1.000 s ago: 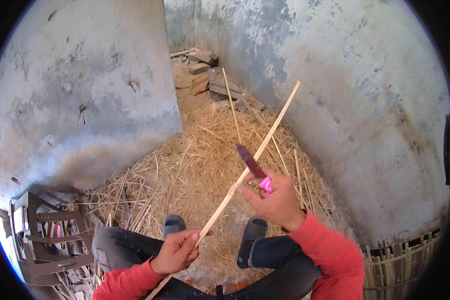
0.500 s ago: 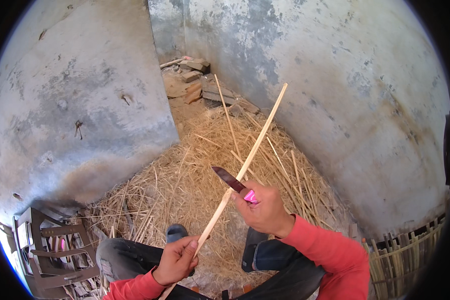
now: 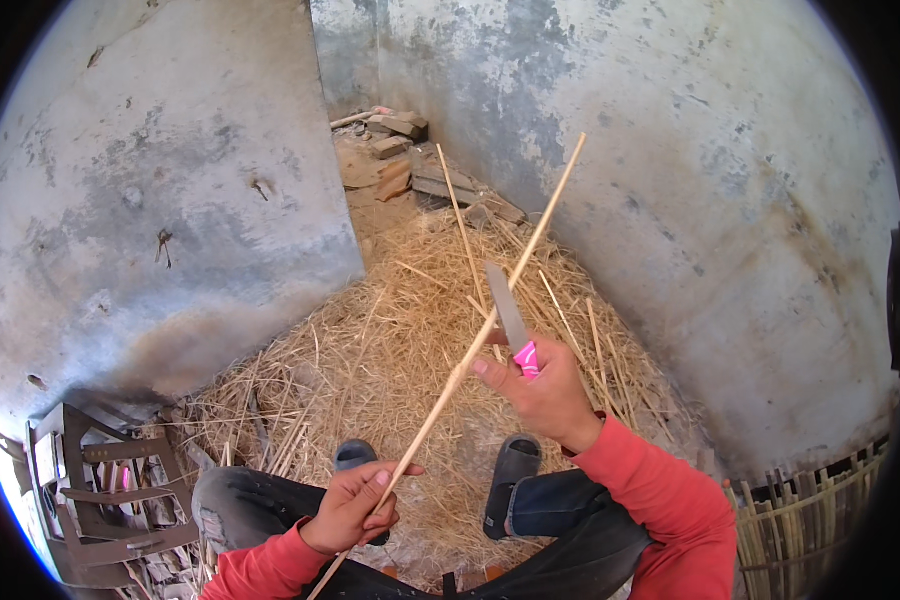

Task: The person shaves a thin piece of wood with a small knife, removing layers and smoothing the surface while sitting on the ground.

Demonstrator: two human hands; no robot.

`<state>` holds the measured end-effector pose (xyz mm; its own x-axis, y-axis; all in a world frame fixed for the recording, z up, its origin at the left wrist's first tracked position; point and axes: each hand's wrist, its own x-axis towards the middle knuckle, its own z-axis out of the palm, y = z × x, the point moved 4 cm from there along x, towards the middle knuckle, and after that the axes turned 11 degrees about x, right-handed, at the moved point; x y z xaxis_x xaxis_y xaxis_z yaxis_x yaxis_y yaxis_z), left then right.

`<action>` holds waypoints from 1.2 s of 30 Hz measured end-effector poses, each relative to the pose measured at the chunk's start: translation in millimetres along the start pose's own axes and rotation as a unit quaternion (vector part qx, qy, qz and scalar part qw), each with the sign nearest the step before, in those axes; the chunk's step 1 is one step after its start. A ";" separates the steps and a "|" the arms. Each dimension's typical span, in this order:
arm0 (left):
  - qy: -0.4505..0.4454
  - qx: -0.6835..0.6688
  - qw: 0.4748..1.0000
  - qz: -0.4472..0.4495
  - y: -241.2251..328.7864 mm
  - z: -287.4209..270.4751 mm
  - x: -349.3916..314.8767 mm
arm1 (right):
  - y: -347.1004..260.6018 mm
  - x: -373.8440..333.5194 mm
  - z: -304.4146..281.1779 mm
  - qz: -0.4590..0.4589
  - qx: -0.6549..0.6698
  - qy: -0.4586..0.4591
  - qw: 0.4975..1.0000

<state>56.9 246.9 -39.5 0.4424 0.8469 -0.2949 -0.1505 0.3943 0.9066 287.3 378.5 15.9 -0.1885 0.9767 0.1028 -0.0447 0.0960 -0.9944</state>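
Note:
A long, pale bamboo strip (image 3: pixel 432 412) slants from my lap up to the far right, with a knot near its middle. Its lower part is gripped by my left hand (image 3: pixel 355 507), thumb on top. My right hand (image 3: pixel 545 392) is closed round the pink-and-white handle of a knife (image 3: pixel 508 308), and its fingers also reach the strip just above the knot. The grey blade points up and away, close to the strip; whether it touches cannot be made out.
Thin shavings (image 3: pixel 370 310) cover the floor ahead, with loose strips on the right. Bricks (image 3: pixel 395 125) lie in the far corner between stained walls (image 3: pixel 710 200). A broken brown chair frame (image 3: pixel 120 490) is at the left; a slatted bamboo basket (image 3: pixel 810 530) at the right. My slippers (image 3: pixel 513 480) rest on the floor.
The knife has turned from pointing left to pointing up and away, its blade now looking lighter. The strip has rolled to a narrower side, and its far end sits higher.

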 end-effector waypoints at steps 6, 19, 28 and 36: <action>-0.025 0.056 0.998 -0.030 -0.8 5.1 -2.8 | -5.1 -3.8 -1.0 0.048 0.033 -0.016 0.998; 0.390 0.180 0.362 0.827 74.4 57.8 -108.8 | 0.5 13.6 -17.2 -0.002 -0.020 0.018 1.000; 0.404 0.136 0.504 0.751 80.5 93.3 -89.7 | 0.7 10.3 -17.0 0.001 0.003 0.020 1.000; 0.419 0.105 0.550 0.715 79.9 101.1 -84.3 | -2.0 7.1 -21.2 -0.004 -0.015 0.022 1.000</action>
<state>96.9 170.9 88.3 -0.5713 0.1386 0.8089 0.3293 -0.8641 0.3806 306.8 389.3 18.1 -0.1440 0.9834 0.1103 -0.0165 0.1090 -0.9939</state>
